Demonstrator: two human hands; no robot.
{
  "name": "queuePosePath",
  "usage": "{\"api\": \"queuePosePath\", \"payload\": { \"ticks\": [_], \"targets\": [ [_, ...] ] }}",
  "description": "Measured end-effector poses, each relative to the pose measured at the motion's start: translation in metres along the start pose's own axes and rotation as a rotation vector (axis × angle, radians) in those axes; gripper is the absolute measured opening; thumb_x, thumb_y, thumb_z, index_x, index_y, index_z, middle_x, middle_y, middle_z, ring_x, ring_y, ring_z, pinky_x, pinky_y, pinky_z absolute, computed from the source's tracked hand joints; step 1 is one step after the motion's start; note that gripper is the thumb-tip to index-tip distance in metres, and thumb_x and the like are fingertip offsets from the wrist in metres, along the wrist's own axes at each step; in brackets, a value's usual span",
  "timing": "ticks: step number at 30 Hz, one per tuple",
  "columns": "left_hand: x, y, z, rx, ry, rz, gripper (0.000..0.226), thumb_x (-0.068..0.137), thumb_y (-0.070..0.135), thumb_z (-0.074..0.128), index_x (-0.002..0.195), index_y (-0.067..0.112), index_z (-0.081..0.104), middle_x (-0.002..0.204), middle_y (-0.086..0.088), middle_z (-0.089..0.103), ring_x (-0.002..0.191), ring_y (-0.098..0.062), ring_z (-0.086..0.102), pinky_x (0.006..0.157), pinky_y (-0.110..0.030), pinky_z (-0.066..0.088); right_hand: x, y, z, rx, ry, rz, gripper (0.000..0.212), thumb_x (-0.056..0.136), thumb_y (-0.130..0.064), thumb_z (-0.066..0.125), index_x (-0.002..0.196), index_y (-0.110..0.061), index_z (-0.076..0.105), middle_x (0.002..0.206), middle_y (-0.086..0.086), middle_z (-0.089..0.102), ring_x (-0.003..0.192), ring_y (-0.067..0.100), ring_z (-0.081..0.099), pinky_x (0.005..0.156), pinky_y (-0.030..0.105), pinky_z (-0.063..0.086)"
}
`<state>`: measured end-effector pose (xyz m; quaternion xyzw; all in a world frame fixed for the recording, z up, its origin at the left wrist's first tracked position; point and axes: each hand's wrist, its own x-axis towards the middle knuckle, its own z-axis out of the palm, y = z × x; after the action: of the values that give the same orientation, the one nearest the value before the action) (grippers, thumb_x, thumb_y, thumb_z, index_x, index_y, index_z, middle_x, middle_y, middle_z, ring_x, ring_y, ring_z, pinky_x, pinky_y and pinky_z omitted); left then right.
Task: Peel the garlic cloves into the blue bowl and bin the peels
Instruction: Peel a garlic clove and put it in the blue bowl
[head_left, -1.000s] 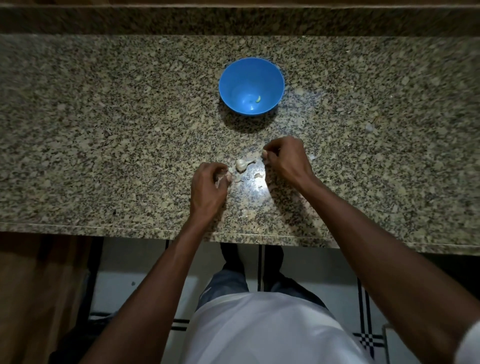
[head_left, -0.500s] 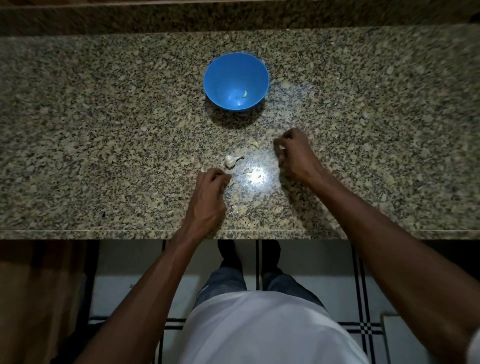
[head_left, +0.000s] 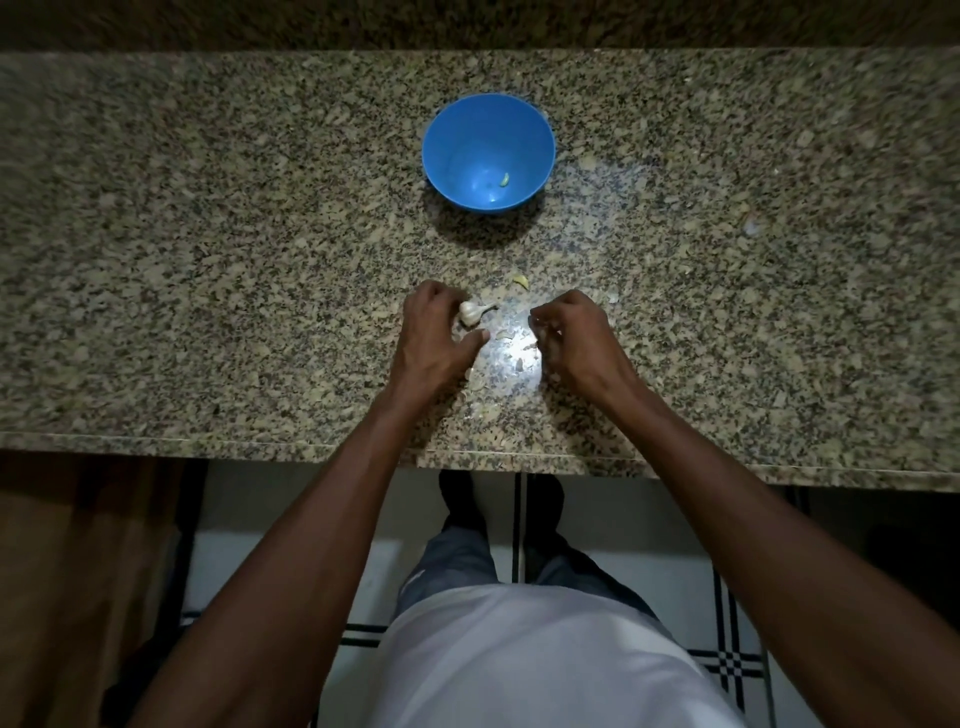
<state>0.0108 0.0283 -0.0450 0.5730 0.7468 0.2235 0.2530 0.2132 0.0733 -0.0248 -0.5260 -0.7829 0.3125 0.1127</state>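
The blue bowl (head_left: 540, 135) stands on the granite counter (head_left: 208, 234) beyond my hands, with one peeled clove (head_left: 504, 180) lying inside it. A small white garlic head (head_left: 471, 312) lies on the counter. My left hand (head_left: 434, 340) curls round it, fingers on its left side and thumb just below it. To the right, my right hand (head_left: 574, 335) hovers low with its fingers curled inward; they seem to pinch a small pale garlic piece, mostly hidden. Loose peel scraps (head_left: 521, 281) lie around and between my hands.
The counter's front edge (head_left: 467, 457) runs just below my wrists. Past it are a tiled floor, my legs and my white shirt. A dark raised ledge borders the counter's far side. No bin is in view.
My left hand has moved up from the peel scraps and closed round the garlic head. My right hand has drawn back toward the middle, still curled. The camera has shifted, so the bowl sits farther right in view.
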Motion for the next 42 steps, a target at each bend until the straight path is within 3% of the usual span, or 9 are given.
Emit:
{"api": "queuePosePath", "payload": {
  "ticks": [3,12,16,20,24,27,33,38,42],
  "targets": [
    [0.009,0.000,-0.005,-0.019,0.035,0.020,0.024,0.091,0.030,0.073,0.107,0.014,0.065,0.109,-0.002,0.055,0.106,-0.024,0.054,0.089,-0.035,0.050,0.000,-0.004,0.002,0.027,-0.017,-0.019,0.017,0.094,0.008,0.056,0.092,0.004,0.072,0.097,0.021,0.062,0.094,0.031,0.059,0.080,0.055,0.055],
    [0.035,-0.005,-0.035,-0.123,0.073,-0.108,0.047,0.089,0.029,0.079,0.128,0.009,0.064,0.122,-0.013,0.061,0.107,-0.024,0.062,0.093,-0.043,0.057,0.047,-0.034,0.023,-0.047,-0.089,-0.117,0.019,0.101,-0.004,0.055,0.115,0.001,0.067,0.120,0.016,0.055,0.105,0.032,0.057,0.086,0.042,0.053],
    [0.023,-0.009,-0.027,-0.111,0.124,-0.077,0.056,0.092,0.019,0.074,0.143,0.013,0.050,0.130,-0.008,0.048,0.103,-0.013,0.054,0.084,-0.016,0.047,0.041,-0.040,0.034,-0.117,-0.072,-0.264,0.013,0.104,-0.026,0.048,0.108,-0.016,0.055,0.110,0.004,0.054,0.089,0.022,0.055,0.072,0.038,0.050],
    [-0.012,-0.007,-0.012,-0.081,0.233,-0.059,0.026,0.096,0.011,0.061,0.122,0.015,0.056,0.119,0.001,0.051,0.089,0.000,0.047,0.074,-0.006,0.038,0.010,-0.032,0.035,-0.051,-0.214,-0.246,0.023,0.098,0.001,0.056,0.118,0.000,0.068,0.120,0.016,0.057,0.106,0.030,0.054,0.090,0.044,0.049],
    [-0.038,0.001,0.010,-0.007,0.114,0.057,0.026,0.102,0.009,0.054,0.126,0.011,0.064,0.124,-0.003,0.054,0.117,-0.018,0.047,0.096,-0.025,0.042,-0.004,-0.014,0.014,0.225,-0.100,-0.067,0.029,0.095,0.007,0.058,0.116,-0.003,0.077,0.115,0.013,0.072,0.103,0.026,0.070,0.090,0.041,0.059],
    [-0.036,0.010,0.019,0.031,0.077,0.151,0.024,0.101,0.004,0.055,0.120,0.004,0.069,0.118,-0.010,0.058,0.115,-0.029,0.051,0.097,-0.032,0.041,-0.001,0.018,-0.016,0.436,0.011,0.207,0.030,0.102,-0.001,0.051,0.117,-0.006,0.077,0.117,0.012,0.076,0.096,0.022,0.075,0.086,0.031,0.062],
    [-0.025,0.029,0.030,0.012,0.097,0.184,0.015,0.095,-0.004,0.060,0.104,0.001,0.071,0.105,-0.014,0.062,0.105,-0.034,0.057,0.091,-0.041,0.046,0.042,0.125,-0.114,0.077,0.353,0.403,0.032,0.098,-0.001,0.055,0.124,0.001,0.073,0.128,0.022,0.070,0.123,0.033,0.065,0.105,0.032,0.048],
    [-0.014,0.038,0.035,0.025,0.101,0.170,0.015,0.095,-0.002,0.059,0.104,0.004,0.069,0.104,-0.011,0.060,0.101,-0.032,0.057,0.089,-0.044,0.047,0.070,0.164,-0.133,-0.175,0.287,0.403,0.028,0.097,-0.002,0.051,0.121,0.005,0.065,0.133,0.027,0.055,0.120,0.042,0.055,0.095,0.041,0.048],
    [-0.006,0.040,0.038,0.056,0.109,0.151,0.015,0.095,-0.001,0.060,0.104,0.002,0.071,0.102,-0.012,0.060,0.102,-0.031,0.056,0.090,-0.042,0.045,0.061,0.146,-0.110,0.032,0.293,0.449,0.023,0.101,-0.025,0.042,0.115,-0.013,0.055,0.119,0.013,0.054,0.095,0.026,0.054,0.076,0.036,0.038]
  ]
}}
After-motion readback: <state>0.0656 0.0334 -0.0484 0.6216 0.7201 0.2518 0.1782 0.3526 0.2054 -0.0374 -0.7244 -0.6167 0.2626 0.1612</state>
